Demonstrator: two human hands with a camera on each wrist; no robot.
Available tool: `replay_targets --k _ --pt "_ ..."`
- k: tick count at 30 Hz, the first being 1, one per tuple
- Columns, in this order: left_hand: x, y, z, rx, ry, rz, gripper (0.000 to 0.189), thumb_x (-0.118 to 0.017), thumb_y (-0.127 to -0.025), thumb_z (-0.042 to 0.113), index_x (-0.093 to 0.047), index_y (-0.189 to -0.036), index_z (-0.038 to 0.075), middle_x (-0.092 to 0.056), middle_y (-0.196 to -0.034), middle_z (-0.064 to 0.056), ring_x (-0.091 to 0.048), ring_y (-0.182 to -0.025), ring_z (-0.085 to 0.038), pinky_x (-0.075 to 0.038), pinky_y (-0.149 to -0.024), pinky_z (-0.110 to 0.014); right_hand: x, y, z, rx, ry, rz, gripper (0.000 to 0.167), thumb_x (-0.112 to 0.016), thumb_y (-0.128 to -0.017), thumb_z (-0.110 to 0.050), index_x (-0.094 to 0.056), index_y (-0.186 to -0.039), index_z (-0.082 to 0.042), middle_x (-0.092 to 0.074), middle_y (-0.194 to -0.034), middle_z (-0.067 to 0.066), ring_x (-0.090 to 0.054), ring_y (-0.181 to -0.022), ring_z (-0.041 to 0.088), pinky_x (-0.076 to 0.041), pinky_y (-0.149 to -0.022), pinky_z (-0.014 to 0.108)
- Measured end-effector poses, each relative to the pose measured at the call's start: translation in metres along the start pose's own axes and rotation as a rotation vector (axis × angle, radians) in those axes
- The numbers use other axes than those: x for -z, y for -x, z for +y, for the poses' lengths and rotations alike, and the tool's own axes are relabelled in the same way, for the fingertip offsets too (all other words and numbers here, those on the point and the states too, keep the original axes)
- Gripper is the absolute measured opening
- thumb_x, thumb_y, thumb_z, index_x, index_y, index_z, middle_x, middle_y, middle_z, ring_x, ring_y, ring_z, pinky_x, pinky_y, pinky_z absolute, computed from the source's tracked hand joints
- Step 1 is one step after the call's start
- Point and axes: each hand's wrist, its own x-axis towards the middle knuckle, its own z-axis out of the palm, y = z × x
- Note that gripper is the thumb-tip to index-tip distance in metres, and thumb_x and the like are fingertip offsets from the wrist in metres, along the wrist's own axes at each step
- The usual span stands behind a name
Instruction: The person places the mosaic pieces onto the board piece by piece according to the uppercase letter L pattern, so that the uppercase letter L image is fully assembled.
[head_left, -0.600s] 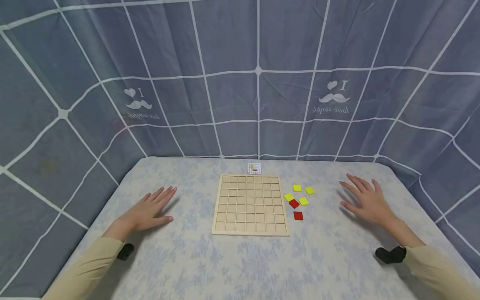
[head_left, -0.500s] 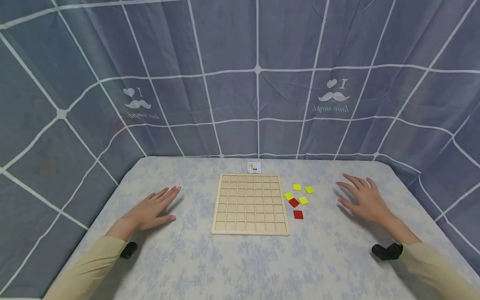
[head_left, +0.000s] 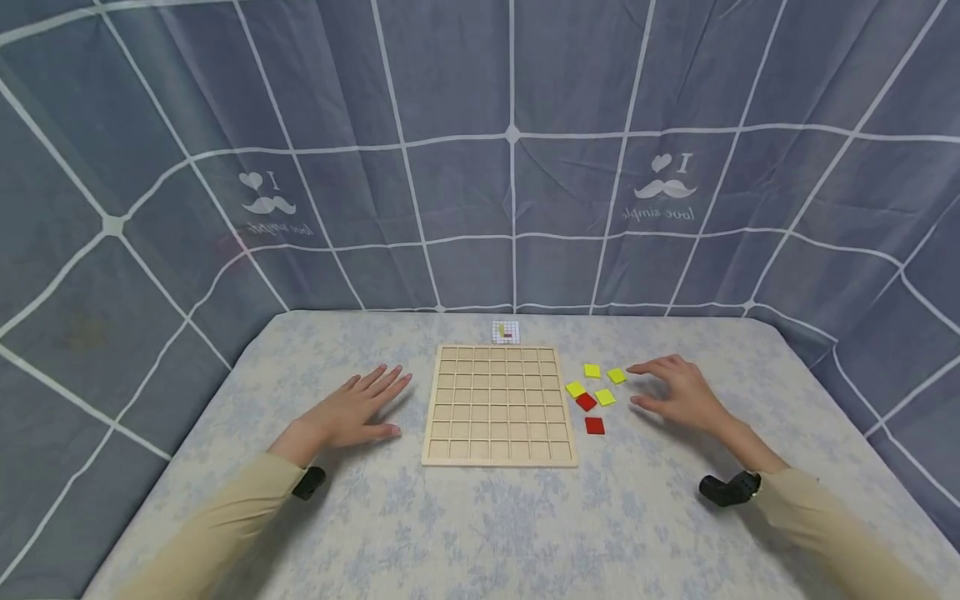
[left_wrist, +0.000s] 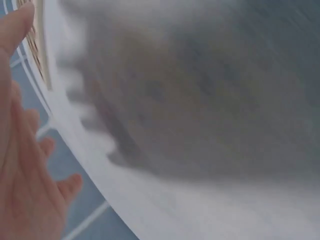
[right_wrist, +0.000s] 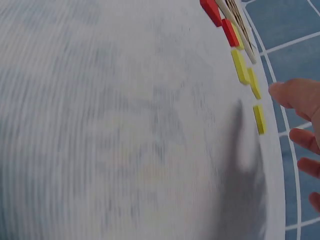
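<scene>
A wooden grid board (head_left: 498,406) with bare square cells lies mid-table. To its right are several yellow tiles (head_left: 605,397) and two red tiles, one red tile (head_left: 595,426) nearer the front and the other touching a yellow one. My right hand (head_left: 686,396) hovers just right of the tiles, thumb and fingers spread apart, holding nothing; the closest is a yellow tile (head_left: 617,376). Left of the board my left hand (head_left: 348,417) hangs palm down with straight fingers, also holding nothing. The left wrist view shows its fingers (left_wrist: 35,120) above the table and a corner of the board.
A small printed card (head_left: 506,332) with a coloured grid pattern stands or lies behind the board. The patterned tablecloth (head_left: 480,533) covers the table. A blue-grey curtain (head_left: 465,192) with white lines closes off the back and sides.
Both hands have moved inward: the left one toward the board, the right one toward the tiles, its thumb and fingers now pointing at them. Board and tiles lie as before.
</scene>
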Motion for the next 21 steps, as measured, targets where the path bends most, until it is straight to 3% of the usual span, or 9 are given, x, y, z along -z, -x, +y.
replay_targets --k 6,14,21 --pt "0.000 -0.014 0.015 -0.002 0.021 -0.059 0.086 -0.053 -0.092 0.057 -0.015 -0.156 0.015 -0.012 -0.162 -0.014 -0.011 -0.149 -0.038 -0.016 -0.115 -0.064 -0.013 -0.007 0.000 -0.071 -0.047 -0.088 0.045 -0.083 -0.073 -0.027 -0.071 -0.112 -0.008 -0.072 -0.103 0.007 -0.052 -0.098 0.025 -0.039 -0.079 0.045" --pt "-0.008 -0.031 0.030 0.017 0.036 -0.161 0.091 -0.049 -0.089 0.067 -0.010 -0.157 0.021 -0.005 -0.164 -0.003 -0.003 -0.151 -0.030 -0.011 -0.118 -0.060 -0.022 -0.012 0.000 -0.071 -0.082 -0.119 0.038 -0.086 -0.069 -0.026 -0.076 -0.103 -0.011 -0.074 -0.097 0.003 -0.046 -0.085 0.013 -0.038 -0.072 0.030" --pt "-0.013 -0.038 0.037 -0.030 -0.007 -0.202 0.092 -0.048 -0.088 0.069 -0.011 -0.157 0.022 -0.003 -0.164 -0.003 -0.003 -0.151 -0.027 -0.010 -0.119 -0.058 -0.027 -0.013 -0.001 -0.078 -0.093 -0.162 0.036 -0.085 -0.071 -0.024 -0.076 -0.103 -0.011 -0.073 -0.100 0.004 -0.045 -0.084 0.012 -0.039 -0.070 0.029"
